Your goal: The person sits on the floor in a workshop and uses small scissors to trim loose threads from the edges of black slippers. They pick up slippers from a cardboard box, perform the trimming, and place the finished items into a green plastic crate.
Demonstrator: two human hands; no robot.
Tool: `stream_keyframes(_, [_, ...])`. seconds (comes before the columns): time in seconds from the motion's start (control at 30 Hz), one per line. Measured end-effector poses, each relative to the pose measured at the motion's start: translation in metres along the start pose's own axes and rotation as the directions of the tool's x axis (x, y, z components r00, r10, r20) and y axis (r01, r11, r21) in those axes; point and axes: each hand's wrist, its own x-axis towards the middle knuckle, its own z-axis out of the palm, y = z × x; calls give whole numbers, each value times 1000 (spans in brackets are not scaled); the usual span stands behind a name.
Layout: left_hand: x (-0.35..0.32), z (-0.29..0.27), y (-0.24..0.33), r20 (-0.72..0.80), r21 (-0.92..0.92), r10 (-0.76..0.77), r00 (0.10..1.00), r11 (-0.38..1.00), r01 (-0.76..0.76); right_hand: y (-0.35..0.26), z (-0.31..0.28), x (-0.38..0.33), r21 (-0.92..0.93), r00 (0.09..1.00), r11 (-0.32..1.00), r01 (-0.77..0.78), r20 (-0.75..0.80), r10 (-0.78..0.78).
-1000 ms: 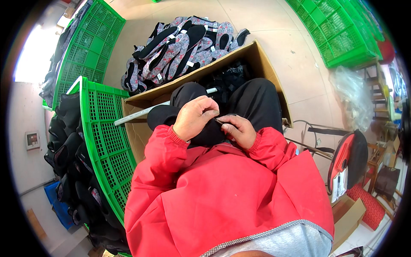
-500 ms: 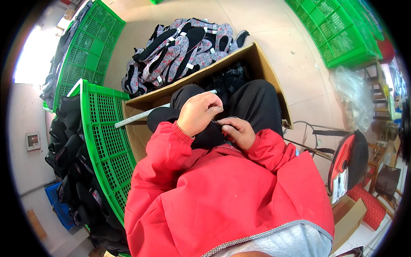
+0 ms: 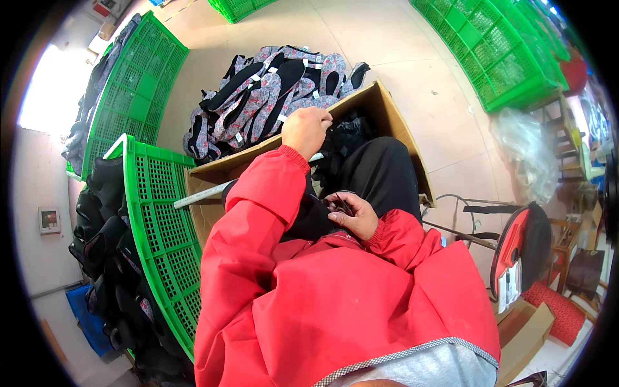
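My left hand reaches forward over the cardboard box, its fingertips pinched together near the rim. Anything between those fingertips is too small to make out. Inside the box lie black items, close below this hand. My right hand rests by my lap with its fingers curled round a small dark thing that I cannot identify. Black trousers cover my knees at the box, and a pale rod slants in from the left under my left forearm. Beyond the box is a heap of grey floral slipper-like pieces with black soles.
Green plastic crates stand at the left, far left and far right. Black slipper-like pieces fill the near left crate. At right are a clear plastic bag and a round red-and-black cushioned thing.
My left hand has moved forward and up, from beside the right hand to above the box. The right hand has dropped slightly toward my lap. The view has tilted a little.
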Motion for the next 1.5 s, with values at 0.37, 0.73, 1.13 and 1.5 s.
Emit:
stream_keyframes(0.37, [-37,-75,19,-20,-86,-13,1000,996,11,-12,-4,7,129,947,938,-322,22,322])
stream_keyframes(0.73, [-168,-96,53,620,-190,16,784,973,130,-14,2,7,82,946,956,-283,189,264])
stream_keyframes(1.13, [-171,-75,48,398,-917,-318,861,-101,386,-46,19,8,312,981,935,-170,-31,189])
stream_keyframes(1.5, [-193,7,50,282,-756,-500,819,410,510,-23,22,14,-30,990,1000,1,-140,-5])
